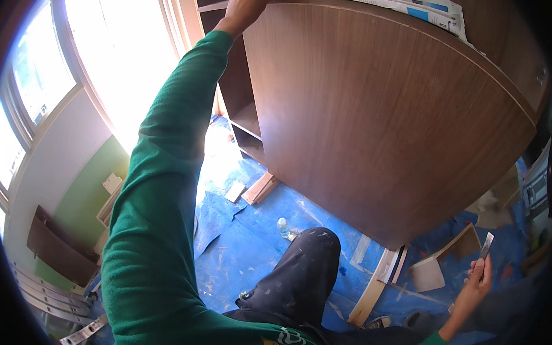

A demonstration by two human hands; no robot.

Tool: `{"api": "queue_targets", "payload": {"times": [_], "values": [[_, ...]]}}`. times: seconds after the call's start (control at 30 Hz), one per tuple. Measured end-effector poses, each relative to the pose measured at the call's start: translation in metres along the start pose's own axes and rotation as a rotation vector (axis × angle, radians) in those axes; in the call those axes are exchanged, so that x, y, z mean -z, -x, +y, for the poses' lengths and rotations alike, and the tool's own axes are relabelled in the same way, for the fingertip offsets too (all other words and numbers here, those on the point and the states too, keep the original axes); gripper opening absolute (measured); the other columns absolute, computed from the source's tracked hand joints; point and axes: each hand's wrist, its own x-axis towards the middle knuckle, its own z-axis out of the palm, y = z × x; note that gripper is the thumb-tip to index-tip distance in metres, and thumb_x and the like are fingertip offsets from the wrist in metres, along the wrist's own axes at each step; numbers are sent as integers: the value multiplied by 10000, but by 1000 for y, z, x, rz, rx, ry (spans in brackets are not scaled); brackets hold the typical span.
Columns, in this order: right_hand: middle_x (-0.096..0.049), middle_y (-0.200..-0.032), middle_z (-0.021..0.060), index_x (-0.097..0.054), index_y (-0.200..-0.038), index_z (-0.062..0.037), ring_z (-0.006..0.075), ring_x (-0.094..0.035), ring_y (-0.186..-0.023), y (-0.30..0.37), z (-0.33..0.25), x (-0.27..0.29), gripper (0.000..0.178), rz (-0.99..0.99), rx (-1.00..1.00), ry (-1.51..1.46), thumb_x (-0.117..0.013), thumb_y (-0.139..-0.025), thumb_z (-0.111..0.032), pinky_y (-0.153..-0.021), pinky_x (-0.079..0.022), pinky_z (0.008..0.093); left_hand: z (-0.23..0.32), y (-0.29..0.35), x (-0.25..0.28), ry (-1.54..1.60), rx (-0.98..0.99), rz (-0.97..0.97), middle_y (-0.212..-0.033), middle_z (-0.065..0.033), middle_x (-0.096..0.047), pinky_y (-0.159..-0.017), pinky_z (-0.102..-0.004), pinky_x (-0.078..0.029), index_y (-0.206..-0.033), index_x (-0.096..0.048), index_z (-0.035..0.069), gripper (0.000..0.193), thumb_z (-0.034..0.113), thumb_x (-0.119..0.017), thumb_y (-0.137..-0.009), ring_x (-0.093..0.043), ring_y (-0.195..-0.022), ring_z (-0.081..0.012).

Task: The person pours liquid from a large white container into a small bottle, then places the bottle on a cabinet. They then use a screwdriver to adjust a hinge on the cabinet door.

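Note:
My left arm, in a green sleeve, reaches up to the top edge of a large brown wood-grain cabinet (381, 115). My left hand (248, 8) is at that edge, near the cabinet's open shelved side. Its fingers are mostly cut off by the frame's upper border, so their grip does not show. Low on the right, my right hand (474, 289) is closed around a narrow flat-bladed tool (488, 244), with the metal end pointing up. The tool is apart from the cabinet. Printed paper sheets (424, 10) lie along the cabinet's top.
Blue sheeting (224, 268) covers the floor, with a clear bottle (283, 226), wood blocks (261, 188) and a long wooden strip (369, 297) on it. A metal ladder (53, 295) and a brown panel (60, 247) are at the left, below bright windows. My bent knee (316, 253) is near the cabinet.

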Motion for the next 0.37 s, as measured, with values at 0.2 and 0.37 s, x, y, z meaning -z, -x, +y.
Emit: {"api": "queue_targets", "payload": {"times": [0.2,0.37], "values": [[-663,-1008,-50,-657,-1504,-97,56,-522,-848,-5,16,8,481,-30,-36,8,-605,-1125,-389,-707,-402,244,-9,12,-7,88,48,8,-1101,-170,-710,-833,-530,-601,-1132,-653,81,163,212,-668,-1035,-722,-1038,-423],[-666,-1027,-42,-649,-1518,-108,56,-527,-860,4,7,9,502,-79,-46,-17,-615,-1120,-413,-715,-420,253,-24,14,3,137,163,-110,-1227,-197,-701,-892,-554,-582,-1199,-654,97,226,271,-633,-1057,-713,-1085,-457]]}}
